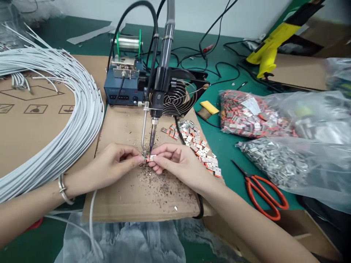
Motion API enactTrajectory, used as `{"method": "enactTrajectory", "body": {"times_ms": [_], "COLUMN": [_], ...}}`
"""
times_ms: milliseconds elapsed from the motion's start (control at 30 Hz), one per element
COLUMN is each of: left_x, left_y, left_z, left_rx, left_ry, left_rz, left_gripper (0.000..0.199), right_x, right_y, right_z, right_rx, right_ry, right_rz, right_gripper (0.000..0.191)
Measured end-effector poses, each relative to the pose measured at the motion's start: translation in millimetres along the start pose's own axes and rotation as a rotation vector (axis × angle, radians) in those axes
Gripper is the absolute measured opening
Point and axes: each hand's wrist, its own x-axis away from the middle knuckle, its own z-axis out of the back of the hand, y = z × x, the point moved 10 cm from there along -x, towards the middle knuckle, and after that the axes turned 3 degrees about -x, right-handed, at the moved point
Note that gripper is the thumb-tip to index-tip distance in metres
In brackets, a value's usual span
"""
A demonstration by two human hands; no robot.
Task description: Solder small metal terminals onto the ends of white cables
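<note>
My right hand [174,160] pinches a small USB connector [152,157] with a metal shell and an orange-red end. Beside it, my left hand [120,164] is closed, its fingertips at the connector's orange-red end on a white cable [92,219] that hangs below my wrist. The tip of the upright soldering iron [157,106] comes down at the connector, between my two hands. A thin metal feed tube [144,128] ends close to that tip. Exactly where the wires meet the connector is too small to tell.
A cardboard sheet [115,204] with dark solder crumbs lies underneath. Loose connectors [196,144] are at its right. Behind stand a solder feeder [123,86] and a fan [178,96]. Coiled white cables [90,98] lie left; bagged parts [252,117] and orange-handled scissors [263,193] lie right.
</note>
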Motion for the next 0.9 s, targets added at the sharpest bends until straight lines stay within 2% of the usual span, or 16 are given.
{"method": "enactTrajectory", "body": {"times_ms": [267,900], "left_x": [-2.3,-1.4], "left_y": [0.5,5.2], "left_z": [4.0,5.9], "left_rx": [0.051,0.06], "left_ry": [0.056,0.08], "left_rz": [0.001,-0.017], "left_gripper": [0.023,0.02], "right_x": [1.9,3.3], "right_y": [-0.4,-4.7], "right_z": [4.1,5.5], "right_rx": [-0.025,0.057], "right_ry": [0.038,0.05], "right_rz": [0.041,0.056], "right_gripper": [0.021,0.016]}}
